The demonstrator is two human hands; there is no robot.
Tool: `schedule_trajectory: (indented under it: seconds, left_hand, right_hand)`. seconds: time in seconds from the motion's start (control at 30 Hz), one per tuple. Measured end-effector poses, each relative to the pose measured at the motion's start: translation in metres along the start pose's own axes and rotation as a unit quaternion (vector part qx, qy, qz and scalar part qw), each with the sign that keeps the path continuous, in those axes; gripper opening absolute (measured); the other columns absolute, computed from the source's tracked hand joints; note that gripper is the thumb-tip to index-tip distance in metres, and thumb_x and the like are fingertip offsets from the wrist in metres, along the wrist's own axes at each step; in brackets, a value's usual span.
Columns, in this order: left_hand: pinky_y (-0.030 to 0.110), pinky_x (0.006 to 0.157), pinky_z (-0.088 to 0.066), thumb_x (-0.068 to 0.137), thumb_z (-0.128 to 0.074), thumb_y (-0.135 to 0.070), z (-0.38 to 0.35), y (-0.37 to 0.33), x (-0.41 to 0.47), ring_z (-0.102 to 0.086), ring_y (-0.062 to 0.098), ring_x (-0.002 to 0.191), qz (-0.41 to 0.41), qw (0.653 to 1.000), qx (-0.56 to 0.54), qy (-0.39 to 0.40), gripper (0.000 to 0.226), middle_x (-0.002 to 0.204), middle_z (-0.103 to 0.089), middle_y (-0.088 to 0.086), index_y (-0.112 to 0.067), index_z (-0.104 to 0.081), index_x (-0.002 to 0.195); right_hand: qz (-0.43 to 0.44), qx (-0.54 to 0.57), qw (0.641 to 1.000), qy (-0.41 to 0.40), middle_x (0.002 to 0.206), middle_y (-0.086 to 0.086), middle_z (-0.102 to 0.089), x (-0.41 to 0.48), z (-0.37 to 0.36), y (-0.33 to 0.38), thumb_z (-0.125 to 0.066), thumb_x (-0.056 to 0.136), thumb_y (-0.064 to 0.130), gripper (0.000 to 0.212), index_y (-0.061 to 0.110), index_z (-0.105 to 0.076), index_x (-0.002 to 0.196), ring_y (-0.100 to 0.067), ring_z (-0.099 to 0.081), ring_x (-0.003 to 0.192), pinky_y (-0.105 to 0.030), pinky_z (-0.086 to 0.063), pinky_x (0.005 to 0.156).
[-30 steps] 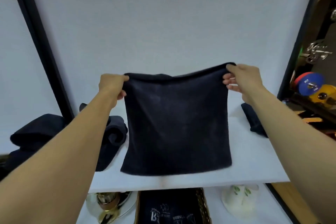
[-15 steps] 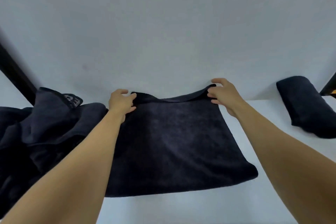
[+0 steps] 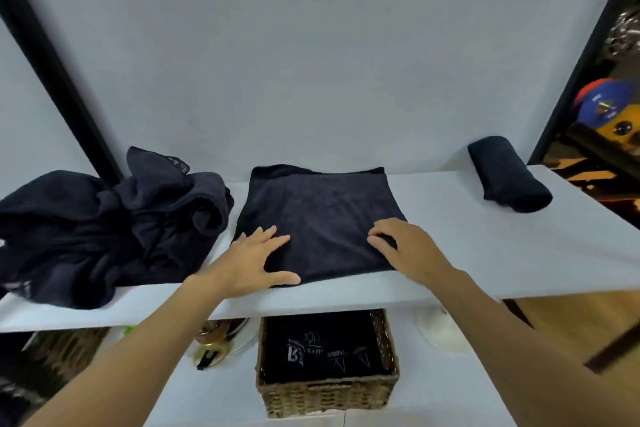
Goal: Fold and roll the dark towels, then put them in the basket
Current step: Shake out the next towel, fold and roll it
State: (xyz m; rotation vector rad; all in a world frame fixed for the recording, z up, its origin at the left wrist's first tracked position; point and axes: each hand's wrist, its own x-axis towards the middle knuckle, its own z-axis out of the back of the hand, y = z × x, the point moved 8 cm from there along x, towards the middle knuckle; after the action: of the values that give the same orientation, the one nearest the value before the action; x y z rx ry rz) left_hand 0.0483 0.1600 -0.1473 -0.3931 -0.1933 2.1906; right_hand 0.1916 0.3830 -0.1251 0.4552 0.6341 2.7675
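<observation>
**Pressing the dark towel flat on the white shelf**

You had the dark towel (image 3: 318, 215) lying folded into a rough square on the white shelf (image 3: 485, 253), about midway along it, its near edge close to the shelf's front lip. Your left hand (image 3: 258, 260) lay flat on the towel's near left corner, fingers straight and spread, thumb along the near edge; it was released and gripped nothing. Your right hand (image 3: 405, 250) rested on the near right part of the towel with the fingers lightly arched and their tips on the cloth, pressing rather than grasping.

To the left, just beside the towel, sat a crumpled heap of dark towels (image 3: 104, 229), reaching to the shelf's left end. Far right on the shelf, well apart from your hands, lay a rolled towel (image 3: 507, 173).

Below the shelf, near you, stood the wicker basket (image 3: 325, 392), with dark towels bearing pale printed lettering (image 3: 322, 347) already inside it. A white rounded object (image 3: 440, 329) sat to the basket's right.
</observation>
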Motion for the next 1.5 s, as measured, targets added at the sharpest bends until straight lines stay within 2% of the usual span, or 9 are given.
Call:
schedule_trajectory:
  seconds: [0.13, 0.23, 0.47, 0.63, 0.8, 0.97, 1.1, 1.3, 1.5]
  left_hand:
    - [0.036, 0.115, -0.030, 0.085, -0.052, -0.067, 0.003, 0.012, -0.042, -0.033, 0.016, 0.142, 0.019, 0.997, 0.047, -0.059, 0.069, 0.154, -0.034, -0.010, -0.034, -0.040, 0.144]
    - [0.039, 0.085, -0.052, 0.101, -0.041, -0.038, 0.016, 0.009, -0.058, -0.063, 0.020, 0.102, 0.044, 0.972, 0.196, -0.122, 0.025, 0.118, -0.065, -0.004, -0.022, -0.056, 0.114]
    - [0.033, 0.063, -0.047, 0.081, -0.059, -0.025, 0.028, -0.013, -0.100, -0.057, 0.014, 0.066, -0.032, 0.995, 0.004, -0.096, 0.012, 0.066, -0.059, -0.002, -0.018, -0.059, 0.071]
    - [0.024, 0.062, -0.041, 0.084, -0.060, -0.019, 0.034, -0.015, -0.105, -0.050, 0.007, 0.060, -0.012, 0.999, -0.043, -0.030, 0.015, 0.058, -0.052, -0.008, -0.013, -0.060, 0.071]
    - [0.025, 0.063, -0.048, 0.092, -0.064, -0.014, 0.055, -0.010, -0.104, -0.061, 0.011, 0.064, 0.009, 0.980, -0.187, 0.068, 0.014, 0.065, -0.065, -0.003, -0.013, -0.070, 0.079]
    - [0.020, 0.070, -0.047, 0.089, -0.069, -0.022, 0.124, 0.006, -0.072, -0.064, 0.003, 0.072, 0.008, 0.977, -0.121, -0.175, 0.007, 0.079, -0.071, -0.007, -0.019, -0.073, 0.084]
    - [0.021, 0.067, -0.047, 0.092, -0.063, -0.015, 0.141, 0.027, -0.024, -0.063, 0.004, 0.062, 0.067, 0.963, -0.116, -0.234, 0.008, 0.083, -0.069, -0.003, -0.019, -0.070, 0.091]
    - [0.042, 0.083, -0.054, 0.088, -0.065, -0.011, 0.133, 0.062, 0.072, -0.062, 0.031, 0.094, 0.174, 0.952, -0.041, -0.249, 0.015, 0.105, -0.066, 0.011, -0.014, -0.069, 0.102]
    - [0.041, 0.093, -0.043, 0.098, -0.052, -0.021, 0.094, 0.028, 0.115, -0.048, 0.032, 0.119, 0.157, 0.964, 0.087, -0.198, 0.035, 0.131, -0.051, 0.012, -0.014, -0.052, 0.132]
  right_hand:
    - [0.001, -0.074, 0.995, 0.065, 0.137, 0.016, -0.050, -0.052, 0.007, -0.002, -0.056, 0.092, 0.053, 0.046, 0.028, -0.058, 0.131, -0.007, -0.048, 0.124, -0.019, -0.032, 0.101]
    - [-0.022, -0.199, 0.978, 0.055, 0.129, 0.007, -0.056, -0.057, 0.016, -0.007, -0.044, 0.103, 0.029, 0.027, 0.024, -0.057, 0.126, -0.016, -0.053, 0.109, -0.026, -0.041, 0.089]
    - [-0.069, -0.135, 0.956, 0.252, 0.090, 0.009, -0.054, -0.077, 0.034, -0.001, -0.046, 0.099, 0.017, 0.025, 0.030, -0.047, 0.077, -0.014, -0.049, 0.085, -0.021, -0.036, 0.069]
    - [-0.092, -0.045, 0.962, 0.252, 0.089, 0.000, -0.056, -0.075, 0.054, 0.008, -0.046, 0.098, 0.016, 0.016, 0.021, -0.054, 0.086, -0.016, -0.050, 0.074, -0.033, -0.051, 0.070]
    - [-0.104, 0.057, 0.964, 0.236, 0.091, -0.005, -0.062, -0.061, 0.083, 0.018, -0.055, 0.097, 0.026, 0.018, 0.016, -0.068, 0.088, -0.016, -0.057, 0.075, -0.023, -0.056, 0.067]
    - [-0.123, 0.176, 0.960, 0.178, 0.096, -0.001, -0.073, -0.016, 0.117, 0.013, -0.065, 0.091, 0.030, 0.018, 0.015, -0.075, 0.094, -0.013, -0.063, 0.086, -0.026, -0.052, 0.077]
    - [-0.141, 0.238, 0.949, 0.152, 0.108, 0.005, -0.073, 0.034, 0.121, -0.009, -0.059, 0.096, 0.016, 0.019, 0.019, -0.072, 0.109, -0.010, -0.064, 0.103, -0.027, -0.050, 0.083]
    - [-0.171, 0.186, 0.967, 0.045, 0.101, -0.006, -0.069, 0.119, 0.065, -0.066, -0.063, 0.091, 0.010, 0.014, 0.014, -0.070, 0.102, -0.018, -0.062, 0.092, -0.024, -0.050, 0.072]
    - [-0.112, -0.046, 0.993, 0.004, 0.132, -0.006, -0.055, 0.138, 0.002, -0.062, -0.055, 0.097, 0.027, 0.033, 0.017, -0.058, 0.128, -0.025, -0.053, 0.117, -0.038, -0.041, 0.100]
